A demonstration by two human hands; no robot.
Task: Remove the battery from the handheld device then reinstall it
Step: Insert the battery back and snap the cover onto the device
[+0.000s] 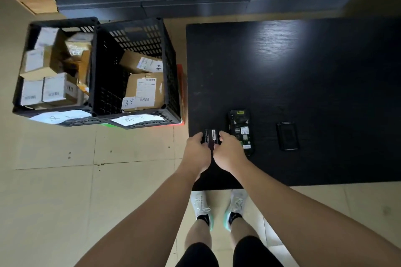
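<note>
**Battery held in both hands above the tabletop edge**

The left hand (196, 149) and right hand (229, 150) together grasp a flat black rectangular battery (211, 137) with a white barcode label, near the front left corner of the dark wood-grain tabletop (303, 67). Just beside the right hand lies the black handheld device (240, 131), back up, its battery bay open. Its black back cover (287, 135) rests apart, further right. Two black plastic crates (130, 71) of cardboard parcels stand on the floor to the left.
</note>
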